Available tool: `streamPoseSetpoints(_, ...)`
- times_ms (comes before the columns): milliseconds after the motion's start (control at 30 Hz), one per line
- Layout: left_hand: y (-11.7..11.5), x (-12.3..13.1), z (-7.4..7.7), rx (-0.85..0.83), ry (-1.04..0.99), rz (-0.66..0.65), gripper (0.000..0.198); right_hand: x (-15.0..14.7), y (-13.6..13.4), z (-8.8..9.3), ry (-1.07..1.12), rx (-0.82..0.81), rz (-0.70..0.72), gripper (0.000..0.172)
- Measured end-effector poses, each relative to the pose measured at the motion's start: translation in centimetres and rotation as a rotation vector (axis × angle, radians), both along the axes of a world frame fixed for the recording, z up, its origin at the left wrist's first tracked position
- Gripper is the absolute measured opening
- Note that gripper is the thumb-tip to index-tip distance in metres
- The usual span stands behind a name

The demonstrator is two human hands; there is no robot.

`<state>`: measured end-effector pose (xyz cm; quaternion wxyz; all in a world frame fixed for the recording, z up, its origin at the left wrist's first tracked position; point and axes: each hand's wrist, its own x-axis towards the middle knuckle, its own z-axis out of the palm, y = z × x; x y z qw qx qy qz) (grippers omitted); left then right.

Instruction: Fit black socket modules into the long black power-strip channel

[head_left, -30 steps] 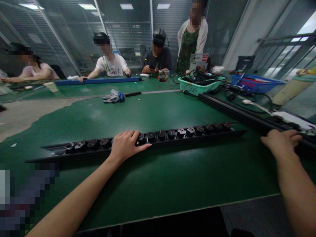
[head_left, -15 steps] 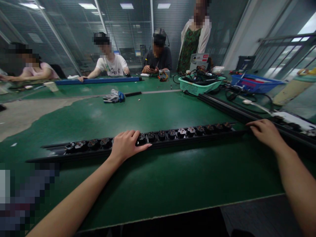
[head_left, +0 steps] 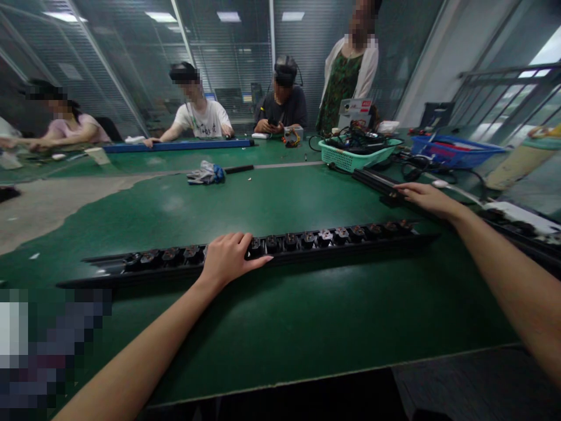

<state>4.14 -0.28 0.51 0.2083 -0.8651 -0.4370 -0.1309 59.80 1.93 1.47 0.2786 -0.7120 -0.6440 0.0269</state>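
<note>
A long black power strip [head_left: 307,238], its row of round socket modules facing up in an open black channel, lies across the green table in front of me. My left hand [head_left: 228,257] is wrapped over its middle, thumb on the near side and fingers across the top, hiding a few sockets. At the right, my right hand [head_left: 432,200] is stretched out over the black rails [head_left: 381,182], fingers extended and fingertips at the rails' upper side. Whether the fingertips press on a rail is not clear. Nothing shows in that hand.
A green basket [head_left: 355,153] of cables and a blue basket [head_left: 456,151] stand at the back right. A grey-blue glove [head_left: 205,173] lies mid-table. Across the table are several people, one touching a long blue bar [head_left: 184,145]. A white strip [head_left: 526,216] lies far right.
My right hand has left the right end of the power strip and moved away and leftward to the black rails. My left hand remains on the strip. The view has shifted slightly.
</note>
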Motion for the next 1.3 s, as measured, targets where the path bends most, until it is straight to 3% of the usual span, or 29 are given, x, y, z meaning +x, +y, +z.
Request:
streamPoseSetpoints(200, 0.0, 0.0, -0.1, 0.002, 0.001, -0.017, 0.065, -4.3, -4.6, 0.8, 0.078, 0.000, 0.051, 0.037)
streamPoseSetpoints(400, -0.1, 0.0, 0.0, -0.003, 0.003, -0.005, 0.064, -6.3, -8.5, -2.0, -0.158, 0.112, -0.041, 0.039)
streamPoseSetpoints(633, -0.1, 0.0, -0.2, -0.008, -0.018, -0.010, 0.065, -6.0, -9.1, -5.1, -0.251, 0.218, 0.036, 0.041)
streamPoseSetpoints(800, -0.1, -0.1, -0.2, 0.011, 0.007, -0.002, 0.065, -5.2, -9.0, -5.5, -0.287, 0.248, 0.047, 0.042)
streamPoseSetpoints(967, -0.1, -0.1, -0.1, -0.004, -0.006, -0.007, 0.067, -4.5, -9.0, -5.9, -0.352, 0.285, -0.044, 0.049)
streamPoseSetpoints(1300, 0.0, -0.1, -0.2, -0.001, -0.001, -0.008, 0.064, -4.9, -8.8, -5.4, -0.256, 0.133, -0.063, 0.042)
